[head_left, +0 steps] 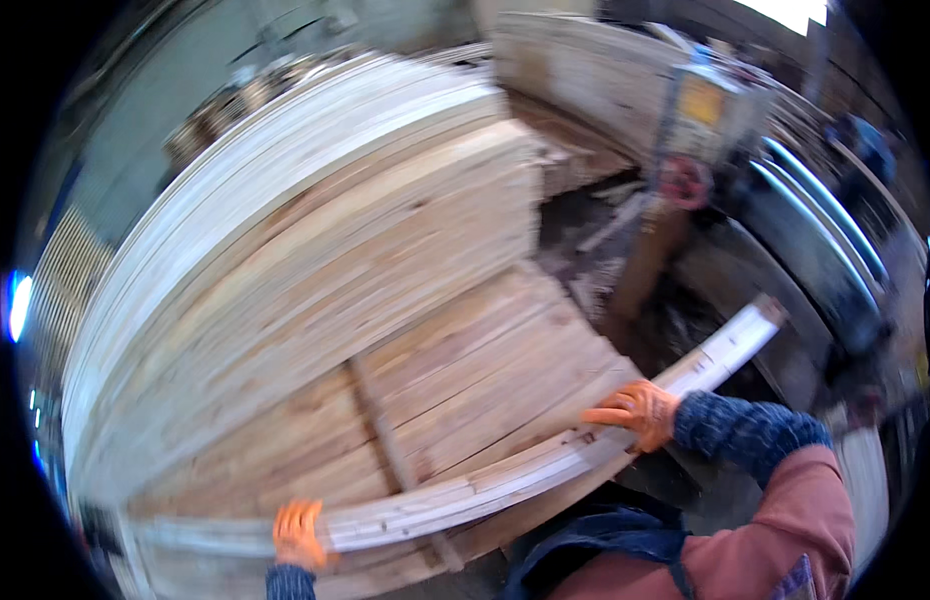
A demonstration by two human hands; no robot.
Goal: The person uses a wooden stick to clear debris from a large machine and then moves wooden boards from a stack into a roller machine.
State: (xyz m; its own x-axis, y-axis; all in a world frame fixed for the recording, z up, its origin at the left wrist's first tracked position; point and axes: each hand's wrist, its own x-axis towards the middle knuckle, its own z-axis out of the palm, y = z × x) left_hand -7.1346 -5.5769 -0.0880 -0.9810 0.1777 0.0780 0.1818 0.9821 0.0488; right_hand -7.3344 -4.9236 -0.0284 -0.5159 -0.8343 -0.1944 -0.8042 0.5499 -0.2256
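A bundle of long, pale wooden boards (470, 500) lies across in front of me, bowed by the lens. My left hand (300, 532), in an orange glove, wraps its fingers over the boards near their left part. Further right, my right hand (637, 412), gloved in orange too, grips the same boards with its thumb side hidden. Their right end sticks out past my right hand toward a machine. Beneath and behind them spreads a layer of planks (505, 370), with a narrow wooden strip (383, 425) lying across it.
A high stack of boards (315, 260) rises behind the plank layer. At the right stands a machine (720, 110) with a red handwheel (683, 182) and dark rollers or housings. Wood scraps (615, 225) lie between stack and machine. More timber (585, 80) stands at the back.
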